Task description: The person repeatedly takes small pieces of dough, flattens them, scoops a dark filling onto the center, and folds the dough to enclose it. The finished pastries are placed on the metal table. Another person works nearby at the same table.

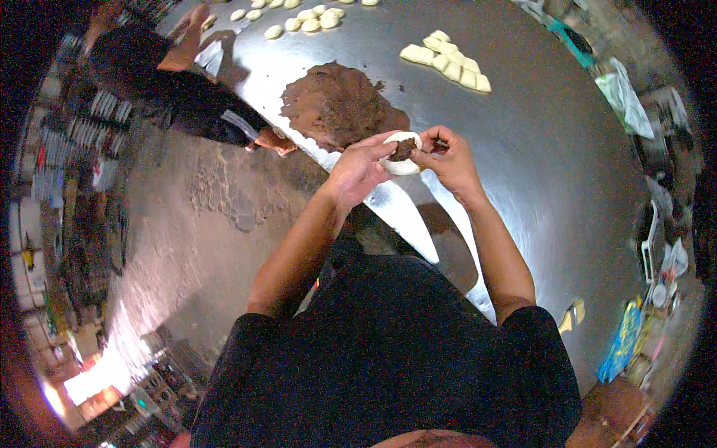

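A round, white piece of dough point(403, 169) is cupped in my left hand point(357, 172), whose fingers and thumb close around its left side. Brown paste filling point(405, 150) sits in the hollow of the dough. My right hand point(455, 168) meets the dough's right side, thumb at the filling. Its curled fingers keep a small lump of the same brown paste. Just beyond both hands, a large mound of brown paste point(336, 104) lies on the shiny metal table point(523, 142).
Joined pale dough pieces point(450, 61) lie at the far right, and several dough balls point(310, 22) at the far left. Another person point(149, 67) in dark clothing stands left along the table edge. Plastic bags point(626, 101) line the right side. A yellowish scrap point(573, 315) lies near my right elbow.
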Demonstrator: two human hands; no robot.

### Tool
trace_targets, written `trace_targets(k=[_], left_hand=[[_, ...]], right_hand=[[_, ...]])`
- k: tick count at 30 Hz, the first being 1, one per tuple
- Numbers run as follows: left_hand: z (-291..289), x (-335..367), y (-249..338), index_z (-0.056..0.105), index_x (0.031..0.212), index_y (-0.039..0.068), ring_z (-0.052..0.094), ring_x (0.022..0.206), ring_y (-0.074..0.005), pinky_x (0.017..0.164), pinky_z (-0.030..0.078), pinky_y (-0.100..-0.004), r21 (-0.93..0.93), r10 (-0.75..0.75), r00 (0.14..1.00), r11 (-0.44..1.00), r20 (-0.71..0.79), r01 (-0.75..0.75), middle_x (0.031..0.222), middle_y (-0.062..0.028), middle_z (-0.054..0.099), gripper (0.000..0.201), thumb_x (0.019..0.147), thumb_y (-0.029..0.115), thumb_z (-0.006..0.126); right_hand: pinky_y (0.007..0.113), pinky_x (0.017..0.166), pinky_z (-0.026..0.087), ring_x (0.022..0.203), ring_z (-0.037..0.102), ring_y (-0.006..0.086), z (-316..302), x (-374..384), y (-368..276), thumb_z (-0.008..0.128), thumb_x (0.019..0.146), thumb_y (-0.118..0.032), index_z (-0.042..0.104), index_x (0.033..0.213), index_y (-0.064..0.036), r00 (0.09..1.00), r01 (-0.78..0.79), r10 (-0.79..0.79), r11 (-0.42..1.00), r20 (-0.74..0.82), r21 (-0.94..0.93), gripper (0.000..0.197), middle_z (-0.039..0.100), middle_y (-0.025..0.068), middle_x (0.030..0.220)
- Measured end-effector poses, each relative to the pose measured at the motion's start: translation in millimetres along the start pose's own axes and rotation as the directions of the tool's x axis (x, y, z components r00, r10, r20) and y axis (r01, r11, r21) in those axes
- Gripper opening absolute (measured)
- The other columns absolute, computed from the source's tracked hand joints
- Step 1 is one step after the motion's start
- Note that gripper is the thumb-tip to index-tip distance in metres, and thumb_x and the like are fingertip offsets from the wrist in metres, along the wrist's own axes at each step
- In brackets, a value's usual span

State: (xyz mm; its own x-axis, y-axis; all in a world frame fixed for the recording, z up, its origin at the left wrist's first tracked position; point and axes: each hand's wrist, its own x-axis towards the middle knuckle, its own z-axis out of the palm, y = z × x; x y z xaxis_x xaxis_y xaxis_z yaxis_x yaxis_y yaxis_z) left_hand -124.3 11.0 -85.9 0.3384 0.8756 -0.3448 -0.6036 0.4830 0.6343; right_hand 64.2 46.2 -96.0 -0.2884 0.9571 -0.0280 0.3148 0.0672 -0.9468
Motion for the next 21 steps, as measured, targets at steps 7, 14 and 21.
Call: trace_targets(k=[7,14,21], left_hand=[[40,-6,1,0.056,0.114,0.006,0.063,0.094,-0.0222,0.084,0.053,-0.0372,0.08,0.021,0.999,0.997,-0.035,-0.018,0.107,-0.0103,0.063,0.023,0.093,0.015,0.058],[79,-19,-2,0.054,0.125,0.001,0.063,0.095,-0.0201,0.083,0.052,-0.033,0.215,0.236,0.972,0.95,-0.016,-0.227,0.11,-0.0105,0.062,0.035,0.089,0.0,0.055],[111,-21,0,0.053,0.128,-0.004,0.062,0.087,-0.0134,0.073,0.049,-0.0233,0.247,0.347,0.925,0.92,-0.154,-0.304,0.106,-0.009,0.064,0.035,0.095,0.01,0.054]], right_hand=[[0.04,0.071,0.049,0.086,0.059,0.0336,-5,-54,-30,0.059,0.069,0.007,0.063,0.096,-0.0037,0.81,0.416,-0.581,0.661,-0.076,-0.624,0.029,0.06,0.0137,0.088],[0.038,0.068,0.05,0.076,0.061,0.027,-43,-63,-54,0.075,0.074,-0.013,0.06,0.089,-0.0054,0.959,0.119,-0.176,0.961,-0.222,-0.248,0.022,0.062,0.0111,0.089],[0.038,0.069,0.049,0.079,0.059,0.0323,-23,-62,-70,0.069,0.066,0.002,0.06,0.092,-0.0054,0.664,0.511,-0.676,0.722,-0.319,-0.467,0.029,0.058,0.0131,0.092]])
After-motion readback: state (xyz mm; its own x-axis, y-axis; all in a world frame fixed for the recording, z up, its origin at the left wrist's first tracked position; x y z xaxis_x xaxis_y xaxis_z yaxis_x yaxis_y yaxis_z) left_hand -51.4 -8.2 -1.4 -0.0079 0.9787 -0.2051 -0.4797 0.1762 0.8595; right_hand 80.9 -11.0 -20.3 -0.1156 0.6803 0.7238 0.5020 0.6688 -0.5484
